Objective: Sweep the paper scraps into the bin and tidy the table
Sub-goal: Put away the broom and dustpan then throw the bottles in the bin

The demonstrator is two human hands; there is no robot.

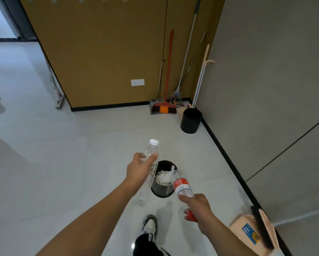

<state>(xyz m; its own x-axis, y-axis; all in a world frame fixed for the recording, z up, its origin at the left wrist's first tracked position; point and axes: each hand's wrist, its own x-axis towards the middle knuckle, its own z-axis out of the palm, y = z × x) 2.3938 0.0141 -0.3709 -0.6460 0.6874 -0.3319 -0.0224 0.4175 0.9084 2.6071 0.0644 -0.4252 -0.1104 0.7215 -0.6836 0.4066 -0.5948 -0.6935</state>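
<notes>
Head view is looking down over a pale glossy tiled floor [44,163], with a tall mustard-brown panelled wall [103,52] standing behind and a grey wall [265,89] running along the right. Leaning in the far corner are an orange-handled broom [166,106] and other long-handled cleaning tools, with a black cylindrical bin [191,121] sitting just beside them. Nearer, a pale pink plastic dustpan with a black-bristled brush [254,230] is resting by the right wall. Between the two outstretched arms, a small round metal bin with a dark liner [163,187] is standing on the floor, and crumpled white paper scraps [163,178] are already lying inside it; no tabletop is showing. The left hand [140,170] is grasping a clear plastic bottle with a white cap [151,152], held tilted just left of the bin. The right hand [197,207] is clenched around the base of a clear bottle with a red label [181,185], its neck pointing down toward the bin's opening. Judging by this, the bottles are being dropped in as part of the tidying. The opening is looking narrow and half filled, so a bottle released off-centre is likely to be striking the rim, bouncing out and rolling across the smooth floor, or tipping the light bin over and spilling the scraps.
</notes>
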